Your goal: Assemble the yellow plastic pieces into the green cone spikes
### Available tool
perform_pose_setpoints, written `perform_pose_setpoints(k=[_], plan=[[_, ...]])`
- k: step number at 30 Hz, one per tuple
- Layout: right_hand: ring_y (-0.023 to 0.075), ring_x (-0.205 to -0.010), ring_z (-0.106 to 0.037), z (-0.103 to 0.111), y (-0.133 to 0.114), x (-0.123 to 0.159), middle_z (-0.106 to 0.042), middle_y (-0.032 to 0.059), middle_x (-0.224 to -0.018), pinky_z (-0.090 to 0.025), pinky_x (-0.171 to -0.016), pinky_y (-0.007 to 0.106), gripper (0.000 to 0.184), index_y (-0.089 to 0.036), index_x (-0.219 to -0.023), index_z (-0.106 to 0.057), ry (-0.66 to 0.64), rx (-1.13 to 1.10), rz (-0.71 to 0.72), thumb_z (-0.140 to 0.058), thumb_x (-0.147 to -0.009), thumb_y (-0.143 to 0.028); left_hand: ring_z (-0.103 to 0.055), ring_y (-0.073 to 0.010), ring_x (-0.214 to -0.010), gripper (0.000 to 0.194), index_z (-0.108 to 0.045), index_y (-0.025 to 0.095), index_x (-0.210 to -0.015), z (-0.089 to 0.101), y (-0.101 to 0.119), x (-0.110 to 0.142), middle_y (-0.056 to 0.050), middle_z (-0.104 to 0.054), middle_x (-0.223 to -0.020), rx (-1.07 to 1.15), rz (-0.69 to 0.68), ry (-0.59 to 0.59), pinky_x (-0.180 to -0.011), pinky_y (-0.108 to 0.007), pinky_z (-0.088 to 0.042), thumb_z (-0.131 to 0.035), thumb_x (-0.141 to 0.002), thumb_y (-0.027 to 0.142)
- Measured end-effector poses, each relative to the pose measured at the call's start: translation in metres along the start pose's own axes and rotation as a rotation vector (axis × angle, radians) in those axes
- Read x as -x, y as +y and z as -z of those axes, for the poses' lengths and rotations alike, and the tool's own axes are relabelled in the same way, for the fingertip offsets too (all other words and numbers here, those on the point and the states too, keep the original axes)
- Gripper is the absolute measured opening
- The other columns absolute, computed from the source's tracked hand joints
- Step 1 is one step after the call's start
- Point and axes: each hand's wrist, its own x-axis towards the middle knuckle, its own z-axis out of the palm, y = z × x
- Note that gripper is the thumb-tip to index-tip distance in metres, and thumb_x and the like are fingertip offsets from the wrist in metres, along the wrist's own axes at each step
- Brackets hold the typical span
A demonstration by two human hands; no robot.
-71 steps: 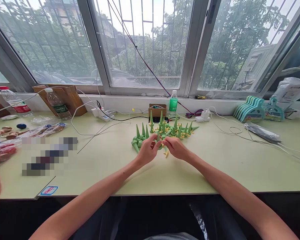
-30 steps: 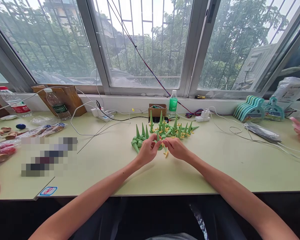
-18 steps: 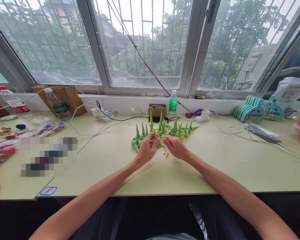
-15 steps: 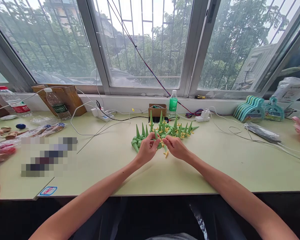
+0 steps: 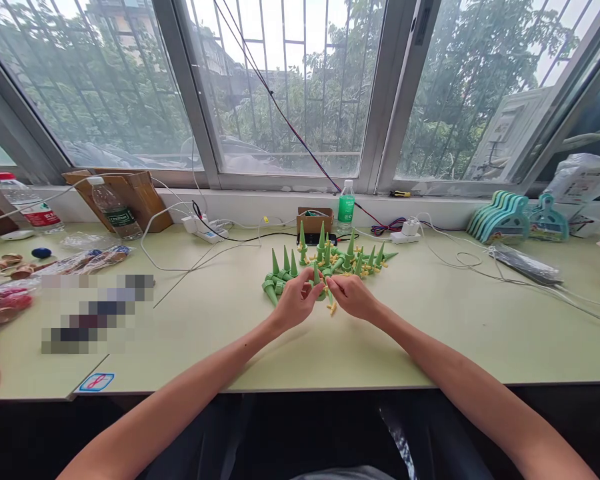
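A green plastic watering spike [image 5: 317,275] with a pointed tip stands between the thumb and fingers of my left hand [image 5: 297,296], which is closed on it. My right hand [image 5: 351,295] is pinched just to the right, its fingertips close to the spike; a bit of yellow shows there, but what it grips is mostly hidden. Under the hands lies a small yellow valve piece [image 5: 333,309] on the table. Behind them stand and lie several more green spikes [image 5: 350,253] with yellow valves, and thick green ends [image 5: 269,289] stick out at the left.
A green-labelled bottle [image 5: 347,207] and a small cardboard box [image 5: 314,219] stand behind the spikes. White cables [image 5: 200,263] cross the table [image 5: 205,347]. Teal hangers [image 5: 500,217] are at the back right. Other people's hands show at both side edges.
The spike in my left hand has shifted slightly right and looks more upright. My right hand has barely moved. The other person's hand at the right edge has drawn mostly out of view.
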Motion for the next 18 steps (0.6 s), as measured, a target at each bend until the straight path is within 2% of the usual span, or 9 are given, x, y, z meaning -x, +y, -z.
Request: perform_pose_setpoints(k=[5,9,12,18], plan=[[0.0092,-0.049,-0.033,-0.0005,-0.0004,0.0002,-0.041,-0.004,-0.054,-0.024,-0.052,0.023,0.038,-0.019,-0.065,-0.04,0.041,-0.009,-0.032,-0.036,-0.098,-0.037,-0.046,-0.0058,-0.053,0.023,-0.053,0.018,-0.096,-0.0007,-0.001,-0.0012,0.0,-0.055,-0.081,0.036,0.04,0.023,-0.042,-0.017,-0.035,-0.053,-0.089,0.041],[0.0092,-0.05,-0.041,0.0003,-0.0022,0.0005,-0.051,-0.004,-0.06,-0.031,-0.053,0.021,0.023,-0.019,-0.091,-0.055,0.074,-0.082,-0.044,-0.044,-0.096,-0.038,-0.048,-0.0046,-0.05,0.029,-0.054,0.018,-0.099,-0.0014,-0.0003,-0.0038,-0.003,-0.06,-0.091,0.103,0.116,0.063,-0.041,-0.017,-0.036,-0.055,-0.087,0.044],[0.0092,-0.052,-0.045,0.0013,-0.0035,0.0009,-0.058,-0.0014,-0.071,-0.035,-0.055,0.021,0.023,-0.019,-0.105,-0.056,0.059,-0.119,-0.008,-0.047,-0.095,-0.037,-0.046,-0.004,-0.046,0.031,-0.053,0.017,-0.099,-0.0009,0.0018,-0.0052,-0.002,-0.061,-0.085,0.152,0.17,0.072,-0.039,-0.017,-0.034,-0.056,-0.086,0.045],[0.0106,-0.057,-0.05,0.0011,-0.0017,0.0004,-0.064,0.0021,-0.079,-0.039,-0.059,0.023,0.021,-0.019,-0.107,-0.059,0.038,-0.141,0.028,-0.05,-0.094,-0.033,-0.04,-0.0026,-0.04,0.032,-0.052,0.017,-0.097,0.0006,0.0048,-0.0054,0.0,-0.06,-0.077,0.19,0.223,0.072,-0.037,-0.017,-0.03,-0.057,-0.085,0.047]])
